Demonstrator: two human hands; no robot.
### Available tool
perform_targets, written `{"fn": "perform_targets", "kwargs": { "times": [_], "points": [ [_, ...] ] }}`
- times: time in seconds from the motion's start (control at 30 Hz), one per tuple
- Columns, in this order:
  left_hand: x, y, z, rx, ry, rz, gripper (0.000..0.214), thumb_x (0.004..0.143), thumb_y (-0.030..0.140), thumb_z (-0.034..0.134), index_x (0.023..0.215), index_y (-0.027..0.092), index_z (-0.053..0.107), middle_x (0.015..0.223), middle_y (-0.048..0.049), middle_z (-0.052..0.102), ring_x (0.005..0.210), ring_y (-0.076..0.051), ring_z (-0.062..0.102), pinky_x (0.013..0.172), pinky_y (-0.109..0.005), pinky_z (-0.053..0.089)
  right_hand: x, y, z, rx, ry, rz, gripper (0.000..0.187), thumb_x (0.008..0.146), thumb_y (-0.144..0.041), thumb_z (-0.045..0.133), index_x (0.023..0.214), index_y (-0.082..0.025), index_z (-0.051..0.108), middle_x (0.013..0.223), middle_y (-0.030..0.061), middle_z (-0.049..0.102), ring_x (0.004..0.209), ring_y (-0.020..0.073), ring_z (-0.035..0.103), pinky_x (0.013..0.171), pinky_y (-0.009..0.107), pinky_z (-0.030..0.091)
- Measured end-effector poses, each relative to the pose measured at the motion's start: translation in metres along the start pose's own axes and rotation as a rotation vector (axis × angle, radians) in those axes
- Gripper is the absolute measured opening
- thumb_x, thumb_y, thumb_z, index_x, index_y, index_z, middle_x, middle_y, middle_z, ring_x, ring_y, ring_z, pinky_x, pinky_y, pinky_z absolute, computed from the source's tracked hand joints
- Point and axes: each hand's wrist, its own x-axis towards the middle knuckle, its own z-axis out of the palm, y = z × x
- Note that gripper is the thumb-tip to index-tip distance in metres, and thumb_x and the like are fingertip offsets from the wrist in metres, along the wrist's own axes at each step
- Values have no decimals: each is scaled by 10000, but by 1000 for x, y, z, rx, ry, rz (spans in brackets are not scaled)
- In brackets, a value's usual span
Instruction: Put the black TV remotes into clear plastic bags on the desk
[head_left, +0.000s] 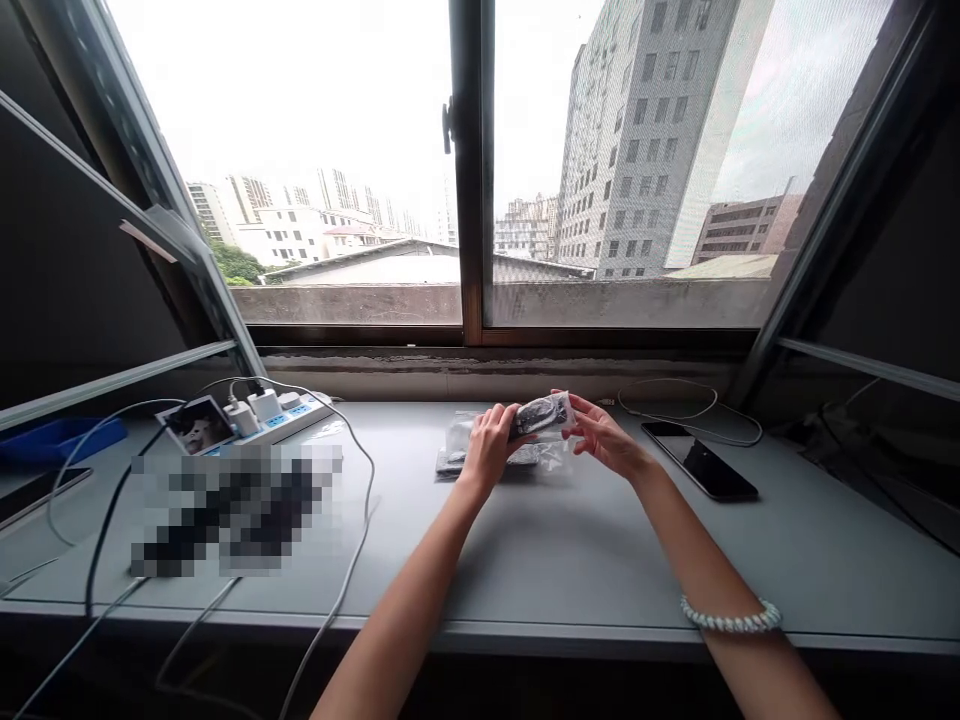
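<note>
Above the back middle of the table, both hands hold a clear plastic bag (546, 410) with a dark item inside, whose kind I cannot make out. My left hand (491, 440) is closed round the bag's left end, thumb along its underside. At the right end, my right hand (600, 435) pinches the plastic between thumb and fingers. Below them on the table lies another clear bag (450, 462) with something dark and flat in it, partly hidden by my left hand. A pale coiled band (731, 615) circles my right forearm.
A black phone (701, 460) lies on the grey table (600, 570) to the right, beside a white cable (694, 385). On the left are a power strip (289, 425) with plugs, a picture card (195, 425), loose cables, a blurred-out patch and a blue tray (64, 440). A window stands behind.
</note>
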Motion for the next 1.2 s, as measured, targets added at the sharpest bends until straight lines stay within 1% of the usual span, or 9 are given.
{"fn": "perform_targets", "kwargs": {
  "times": [0.13,0.23,0.33,0.6,0.7,0.8,0.93,1.03,1.2],
  "points": [
    [0,-1,-5,19,-69,20,383,798,406,591,1134,255,489,961,-34,545,925,-206,534,788,-315,411,-5,-3,-1,-147,-99,80,552,636,-340,729,1156,-223,585,869,42,653,567,104,592,353,151,436],
    [0,2,-10,61,-98,59,380,792,449,582,1114,260,510,968,-36,544,935,-212,525,823,-333,386,-5,-1,-2,-238,-80,90,580,618,-327,746,1164,-222,582,829,36,659,532,100,588,352,146,418],
    [0,7,-14,63,-117,85,413,777,465,593,1123,253,516,984,-36,549,929,-209,524,846,-331,369,-4,4,-2,-314,-40,97,530,632,-360,734,1127,-219,607,766,20,659,490,80,559,357,142,411],
    [1,19,-19,108,-153,131,455,768,419,623,1180,268,503,971,-34,567,908,-213,525,834,-330,369,-4,6,4,-460,-9,99,470,636,-393,725,1063,-218,637,639,0,639,473,82,547,388,156,438],
    [2,17,-20,168,-143,66,430,766,423,623,1156,262,537,935,-42,584,882,-225,542,811,-338,379,-1,9,-1,-501,98,51,473,608,-379,743,1032,-198,641,641,11,638,460,101,561,361,175,447],
    [3,14,-23,172,-193,-47,371,768,444,607,1089,257,596,864,-34,598,798,-220,576,737,-317,400,4,12,-9,-563,308,-47,433,624,-385,722,994,-176,638,704,42,658,473,129,590,341,201,460],
    [3,13,-32,121,-306,-155,473,800,357,556,1259,271,481,945,-28,605,826,-201,601,644,-257,410,8,12,-18,-577,512,-151,338,731,-418,605,967,-176,626,812,66,676,507,126,611,381,216,493],
    [3,19,-39,111,-361,-133,479,793,308,536,1263,284,452,1011,-21,598,909,-205,588,656,-252,418,10,12,-19,-609,534,-157,308,763,-407,559,955,-176,625,807,60,677,520,124,614,401,213,500],
    [0,31,-37,93,-459,64,209,741,284,578,938,215,594,959,-33,579,908,-204,561,761,-284,420,15,19,-19,-688,484,-152,280,757,-394,546,912,-176,629,754,48,675,484,123,599,397,216,489]
  ]
}}
